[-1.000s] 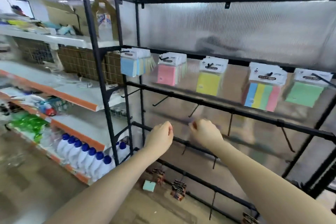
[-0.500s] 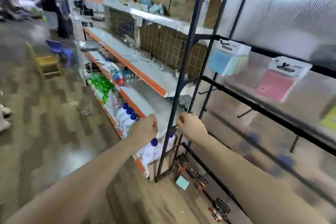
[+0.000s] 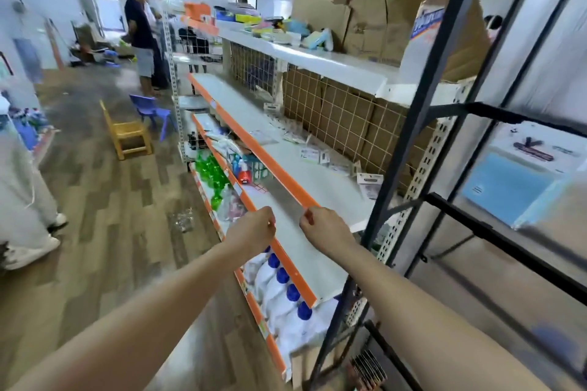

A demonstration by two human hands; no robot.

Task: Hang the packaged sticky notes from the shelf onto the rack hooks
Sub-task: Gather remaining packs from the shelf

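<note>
1. At the far left edge a person in pale trousers (image 3: 19,194) stands on the wood-pattern floor (image 3: 104,216); open floor runs between that person and the shelving.
2. Further back, a yellow stool (image 3: 128,133) and a purple chair (image 3: 152,109) sit on the floor, near two people (image 3: 143,28) standing at the far end of the aisle.
3. The left hand (image 3: 252,230) is held out over the aisle side of the orange shelf edge (image 3: 254,149), fingers curled into a loose fist with nothing visible in them.
4. Below it, white bottles with blue caps (image 3: 281,276) fill the lower tier, and green bottles (image 3: 212,178) stand further along.
5. The right hand (image 3: 327,228) hovers just above the white shelf (image 3: 317,194) near its front lip, fingers curled in, holding nothing; the two hands are close but apart.
6. Small packaged sticky notes (image 3: 370,184) lie toward the back of that shelf, against the wire grid panel (image 3: 336,117); more packs (image 3: 313,155) lie scattered beyond, well apart from both hands.
7. Torn cardboard boxes (image 3: 365,19) crowd the top shelf.
8. The black rack (image 3: 409,152) rises at the shelf's right end; its upright stands between the shelf and the frosted panel.
9. On the rack at the far right, a blue pack (image 3: 514,190) already hangs under a crossbar, blurred.
</note>
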